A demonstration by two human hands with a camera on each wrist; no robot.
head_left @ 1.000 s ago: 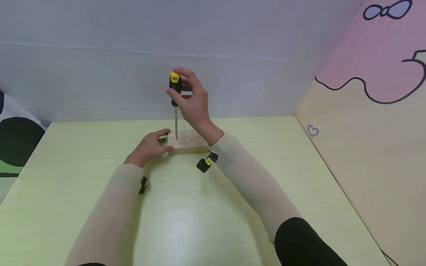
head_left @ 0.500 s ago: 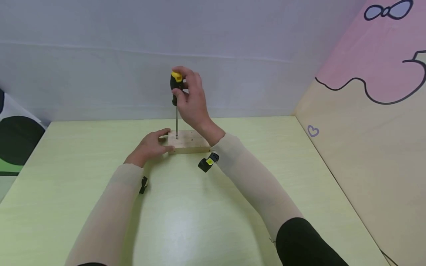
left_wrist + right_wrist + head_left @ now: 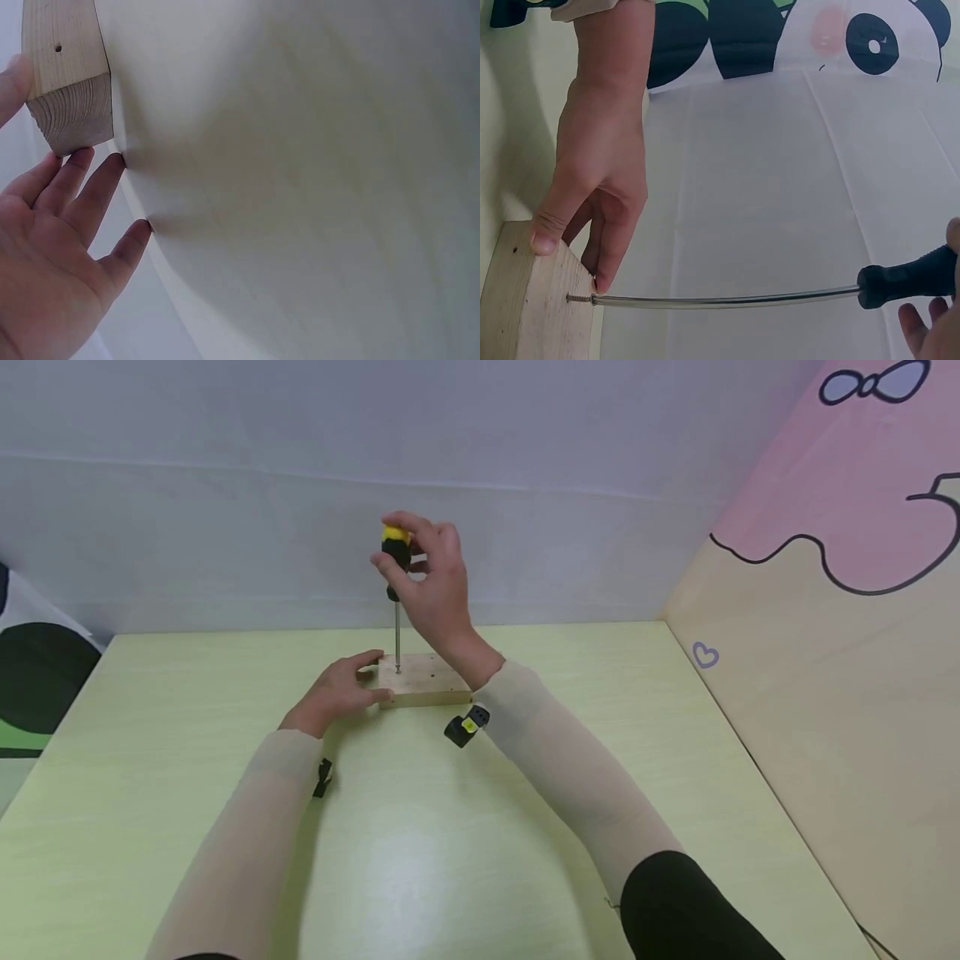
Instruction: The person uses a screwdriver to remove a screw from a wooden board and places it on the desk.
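Note:
In the head view my right hand (image 3: 438,589) holds an upright screwdriver (image 3: 396,550) with a black and yellow handle, the index finger over its yellow cap. The thumb lies out beside the handle. Its long steel shaft (image 3: 727,303) meets the head of a screw (image 3: 580,298), which stands partly out of a pale wooden block (image 3: 431,699). My left hand (image 3: 333,689) grips the block's left end between thumb and fingers; its thumb (image 3: 544,244) presses the side. In the left wrist view several fingertips lie at the end grain (image 3: 79,112).
The block lies near the back edge of a pale yellow-green table (image 3: 375,860). Behind it hangs a white cloth (image 3: 300,552). A wooden panel (image 3: 825,693) with pink cartoon artwork borders the right side. Small dark holes mark the block's top and side.
My right fingers closed round the handle half a second ago and have spread again, the thumb moving left off it. The handle has turned. The left hand and block stay put.

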